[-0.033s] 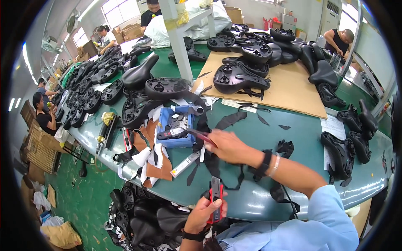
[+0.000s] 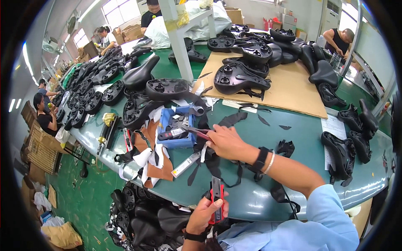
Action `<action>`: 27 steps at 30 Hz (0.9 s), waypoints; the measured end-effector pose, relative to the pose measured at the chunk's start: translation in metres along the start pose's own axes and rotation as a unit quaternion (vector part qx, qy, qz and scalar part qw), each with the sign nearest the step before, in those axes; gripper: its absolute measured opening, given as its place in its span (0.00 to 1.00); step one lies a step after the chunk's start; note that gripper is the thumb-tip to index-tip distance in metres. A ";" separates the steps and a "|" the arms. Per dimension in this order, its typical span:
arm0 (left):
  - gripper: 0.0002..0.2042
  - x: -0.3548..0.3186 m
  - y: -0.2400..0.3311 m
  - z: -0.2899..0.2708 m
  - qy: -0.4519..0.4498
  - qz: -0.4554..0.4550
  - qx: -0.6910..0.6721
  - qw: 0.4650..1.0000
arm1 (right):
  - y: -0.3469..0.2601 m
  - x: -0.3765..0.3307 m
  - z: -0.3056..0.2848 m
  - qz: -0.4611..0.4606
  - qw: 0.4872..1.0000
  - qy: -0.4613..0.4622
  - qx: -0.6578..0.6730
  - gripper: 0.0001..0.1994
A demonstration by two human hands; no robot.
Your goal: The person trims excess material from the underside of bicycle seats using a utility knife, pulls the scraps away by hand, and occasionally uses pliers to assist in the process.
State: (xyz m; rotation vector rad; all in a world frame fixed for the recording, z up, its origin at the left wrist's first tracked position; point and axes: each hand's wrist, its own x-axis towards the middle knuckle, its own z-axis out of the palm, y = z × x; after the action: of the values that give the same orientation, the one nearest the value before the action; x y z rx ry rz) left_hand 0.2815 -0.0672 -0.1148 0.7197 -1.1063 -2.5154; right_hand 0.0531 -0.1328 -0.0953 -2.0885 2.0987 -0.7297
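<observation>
My left hand [image 2: 204, 214], at the near edge of the table, is wrapped round a red and black utility knife [image 2: 217, 193] with its wide metal blade pointing up and away. My right hand [image 2: 229, 144] reaches across the table and grips red-handled pliers [image 2: 202, 134]. Their metal end lies over a blue plastic box [image 2: 179, 142]. Inside that box are a black utility knife [image 2: 172, 134] and dark pieces I cannot make out. Whether the pliers' jaws hold anything is too small to tell.
A white blade case [image 2: 186, 165], brown and white scraps [image 2: 157, 169] and black strips surround the box. Left of them lie another red cutter [image 2: 127, 139] and a yellow air tool [image 2: 107, 121]. Black bicycle saddles [image 2: 238, 78] are heaped on cardboard; a metal post [image 2: 179, 50] rises beyond.
My right hand has moved slightly up, and the pliers' handles look a little farther apart. The left hand with the utility knife is almost still.
</observation>
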 end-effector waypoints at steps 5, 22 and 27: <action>0.19 0.005 -0.005 0.014 -0.005 -0.006 -0.001 1.000 | 0.048 -0.007 0.019 0.087 0.996 0.012 0.003 0.24; 0.34 0.154 -0.065 0.156 0.034 0.127 0.543 0.830 | 0.091 -0.389 -0.197 0.441 0.772 0.456 0.032 0.13; 0.37 0.122 -0.147 0.188 -0.291 0.238 0.740 0.557 | 0.180 -0.480 -0.214 0.557 0.674 0.461 0.150 0.17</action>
State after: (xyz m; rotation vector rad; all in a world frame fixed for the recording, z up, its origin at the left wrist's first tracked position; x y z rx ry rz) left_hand 0.0660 0.0863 -0.1560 -0.3038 -3.0455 -0.7562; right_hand -0.1671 0.3768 -0.1035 0.1284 2.6948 -1.7988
